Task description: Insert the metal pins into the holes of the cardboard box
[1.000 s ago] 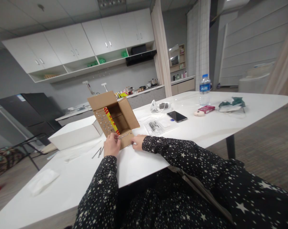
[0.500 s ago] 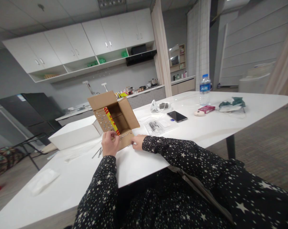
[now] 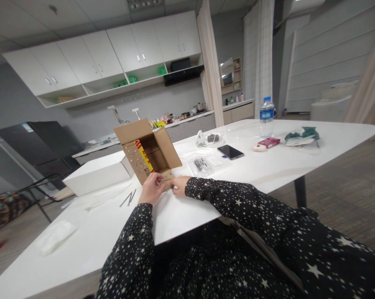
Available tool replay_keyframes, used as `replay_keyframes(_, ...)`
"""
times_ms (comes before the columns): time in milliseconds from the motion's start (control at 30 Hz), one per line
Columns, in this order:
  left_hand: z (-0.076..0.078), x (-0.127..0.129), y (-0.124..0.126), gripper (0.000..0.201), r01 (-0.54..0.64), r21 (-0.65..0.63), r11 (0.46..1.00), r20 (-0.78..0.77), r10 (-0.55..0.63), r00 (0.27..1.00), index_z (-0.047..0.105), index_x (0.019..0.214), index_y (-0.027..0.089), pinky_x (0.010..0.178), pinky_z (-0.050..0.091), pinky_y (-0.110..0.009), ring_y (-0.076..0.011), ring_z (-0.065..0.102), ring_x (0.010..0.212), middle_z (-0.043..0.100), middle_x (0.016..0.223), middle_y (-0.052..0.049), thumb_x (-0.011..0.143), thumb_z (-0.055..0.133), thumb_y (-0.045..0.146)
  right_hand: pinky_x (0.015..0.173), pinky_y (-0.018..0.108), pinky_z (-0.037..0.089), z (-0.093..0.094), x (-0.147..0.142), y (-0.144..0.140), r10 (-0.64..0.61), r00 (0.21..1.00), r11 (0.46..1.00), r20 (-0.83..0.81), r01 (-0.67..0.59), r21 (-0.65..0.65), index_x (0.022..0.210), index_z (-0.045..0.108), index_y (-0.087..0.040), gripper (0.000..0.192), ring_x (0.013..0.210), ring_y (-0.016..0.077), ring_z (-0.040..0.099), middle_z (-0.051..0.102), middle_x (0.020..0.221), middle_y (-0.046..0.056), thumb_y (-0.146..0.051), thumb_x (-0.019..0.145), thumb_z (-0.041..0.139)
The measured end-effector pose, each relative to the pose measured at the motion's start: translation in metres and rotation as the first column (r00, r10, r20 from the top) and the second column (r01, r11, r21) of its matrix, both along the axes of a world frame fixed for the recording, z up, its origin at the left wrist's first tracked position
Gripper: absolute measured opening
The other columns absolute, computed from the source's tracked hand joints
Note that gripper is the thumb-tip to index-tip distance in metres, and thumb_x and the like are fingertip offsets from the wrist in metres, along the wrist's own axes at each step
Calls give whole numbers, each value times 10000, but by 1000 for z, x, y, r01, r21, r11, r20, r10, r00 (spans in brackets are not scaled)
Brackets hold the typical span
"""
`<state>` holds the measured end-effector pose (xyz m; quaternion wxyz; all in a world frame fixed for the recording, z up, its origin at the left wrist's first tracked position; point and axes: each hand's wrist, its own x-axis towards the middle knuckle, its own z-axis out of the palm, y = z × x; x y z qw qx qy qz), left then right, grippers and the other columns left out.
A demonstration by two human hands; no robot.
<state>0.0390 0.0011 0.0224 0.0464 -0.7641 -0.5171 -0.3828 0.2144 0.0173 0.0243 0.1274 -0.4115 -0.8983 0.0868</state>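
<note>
An open cardboard box (image 3: 170, 151) with raised flaps stands on the white table (image 3: 187, 214). Small grey dots cover its left flap, beside a yellow and red strip (image 3: 144, 154). My left hand (image 3: 152, 187) is at the box's front flap, thumb and fingers pinched together; whatever lies between them is too small to make out. Close by on the right, my right hand (image 3: 179, 185) rests at the lower edge of the same flap, fingers curled with a small pale tip showing. Thin dark sticks (image 3: 130, 197) lie on the table left of my left hand.
A white box (image 3: 97, 173) stands to the left. Right of the cardboard box are a clear plastic packet (image 3: 201, 166), a phone (image 3: 230, 151), a white cabled device (image 3: 208, 139), a red pack (image 3: 271, 142) and a water bottle (image 3: 266, 116). White tissue (image 3: 58, 236) lies front left.
My left hand has shifted right along the front flap, closer to my right hand, uncovering more of the dark sticks. My right hand and the box have stayed in place.
</note>
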Motion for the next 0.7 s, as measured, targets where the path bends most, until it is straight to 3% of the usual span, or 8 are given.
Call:
replay_keyframes(467, -8, -5, 8, 214, 22, -81, 996, -206, -38, 978, 634, 870, 218, 733, 476, -267, -140, 592, 750, 648, 839, -7, 721, 489, 166, 748, 337, 494, 3, 0, -1, 53, 999, 999, 1, -53, -3, 1082, 634, -209, 358, 916, 257, 632, 677, 1013, 96, -302, 766, 496)
replay_keyframes(700, -7, -3, 6, 212, 2, -120, 993, -231, -30, 972, 648, 859, 224, 702, 468, -261, -142, 601, 726, 676, 814, 1, 724, 491, 180, 760, 321, 492, 5, 0, -2, 67, 997, 998, 22, -67, 4, 1084, 635, -196, 367, 927, 250, 637, 678, 1017, 94, -293, 758, 499)
